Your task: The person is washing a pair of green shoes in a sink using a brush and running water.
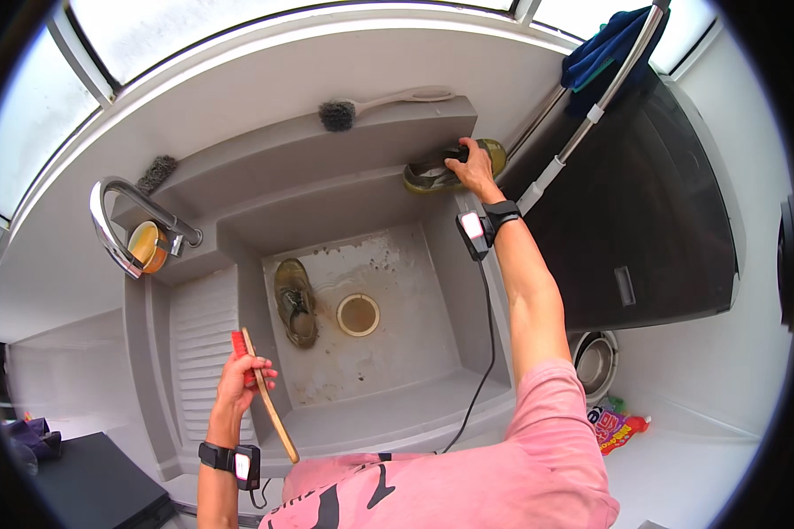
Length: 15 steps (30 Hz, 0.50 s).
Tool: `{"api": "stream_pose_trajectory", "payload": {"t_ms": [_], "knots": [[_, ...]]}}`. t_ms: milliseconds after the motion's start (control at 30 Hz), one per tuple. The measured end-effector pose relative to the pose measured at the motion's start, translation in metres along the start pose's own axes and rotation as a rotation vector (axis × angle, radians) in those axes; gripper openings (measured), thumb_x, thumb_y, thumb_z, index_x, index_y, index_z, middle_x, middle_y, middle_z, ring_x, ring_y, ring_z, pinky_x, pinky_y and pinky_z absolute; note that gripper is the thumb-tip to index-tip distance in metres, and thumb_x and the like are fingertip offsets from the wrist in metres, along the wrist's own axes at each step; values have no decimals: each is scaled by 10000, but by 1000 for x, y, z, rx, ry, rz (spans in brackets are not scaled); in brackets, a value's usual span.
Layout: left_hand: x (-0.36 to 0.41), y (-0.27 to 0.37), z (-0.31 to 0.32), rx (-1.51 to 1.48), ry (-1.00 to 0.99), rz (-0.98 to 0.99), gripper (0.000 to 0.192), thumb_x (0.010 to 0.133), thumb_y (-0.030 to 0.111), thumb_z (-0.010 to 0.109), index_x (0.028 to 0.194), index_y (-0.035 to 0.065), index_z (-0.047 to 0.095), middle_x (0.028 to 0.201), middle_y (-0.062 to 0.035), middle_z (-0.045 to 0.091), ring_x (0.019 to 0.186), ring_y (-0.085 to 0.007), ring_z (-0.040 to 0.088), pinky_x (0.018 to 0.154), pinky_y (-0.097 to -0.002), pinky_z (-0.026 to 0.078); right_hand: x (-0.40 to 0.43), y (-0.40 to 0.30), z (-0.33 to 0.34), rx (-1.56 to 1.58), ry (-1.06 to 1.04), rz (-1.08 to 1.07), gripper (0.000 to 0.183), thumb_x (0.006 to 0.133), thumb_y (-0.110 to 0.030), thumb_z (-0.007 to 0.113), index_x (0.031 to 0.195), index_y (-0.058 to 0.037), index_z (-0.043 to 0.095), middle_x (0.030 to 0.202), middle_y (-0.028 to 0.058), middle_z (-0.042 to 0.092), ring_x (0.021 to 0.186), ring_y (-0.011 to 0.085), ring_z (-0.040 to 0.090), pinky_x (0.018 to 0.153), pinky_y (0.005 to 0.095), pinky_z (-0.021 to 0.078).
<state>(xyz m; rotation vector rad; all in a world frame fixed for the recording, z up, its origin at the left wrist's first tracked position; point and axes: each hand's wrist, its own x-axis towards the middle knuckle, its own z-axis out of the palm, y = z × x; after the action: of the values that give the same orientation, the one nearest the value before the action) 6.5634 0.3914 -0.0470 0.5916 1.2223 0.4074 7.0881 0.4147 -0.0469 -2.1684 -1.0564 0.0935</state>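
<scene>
My left hand (241, 380) grips the wooden handle of a scrub brush (270, 410) with red bristles, over the sink's left side. At the back right corner of the grey sink, my right hand (473, 168) spans an olive-green shoe (430, 177), fingers and thumb on its upper. That shoe lies sideways on the rim, its toe and heel showing on either side of the hand. A second olive shoe (296, 304), dark with wet and laced, lies sole down on the floor of the sink basin (397, 364), left of the round drain (358, 315).
A grey-bristled brush (337, 114) lies on the back ledge. Left are a chrome faucet (112, 231), a yellow bowl (147, 246) and a ribbed washboard (202, 330). A mop pole (579, 135) leans by a dark-topped appliance (648, 218) at right. A cable (486, 357) hangs from my right wrist.
</scene>
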Motion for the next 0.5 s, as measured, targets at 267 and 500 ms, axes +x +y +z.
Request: {"api": "stream_pose_trajectory", "payload": {"t_ms": [267, 500], "knots": [[4, 9, 32, 158, 9, 50, 346, 692, 82, 579, 980, 41, 393, 746, -85, 547, 641, -215, 588, 531, -367, 489, -4, 13, -11, -116, 101, -231, 417, 719, -162, 614, 1099, -57, 479, 1020, 230, 494, 950, 378, 484, 833, 409, 401], [40, 4, 43, 65, -19, 36, 232, 771, 209, 613, 912, 60, 505, 742, -53, 556, 706, -209, 576, 649, -397, 485, -150, -118, 25, 533, -1167, -80, 450, 819, -349, 556, 1113, -15, 484, 939, 115, 588, 830, 207, 585, 679, 337, 490]]}}
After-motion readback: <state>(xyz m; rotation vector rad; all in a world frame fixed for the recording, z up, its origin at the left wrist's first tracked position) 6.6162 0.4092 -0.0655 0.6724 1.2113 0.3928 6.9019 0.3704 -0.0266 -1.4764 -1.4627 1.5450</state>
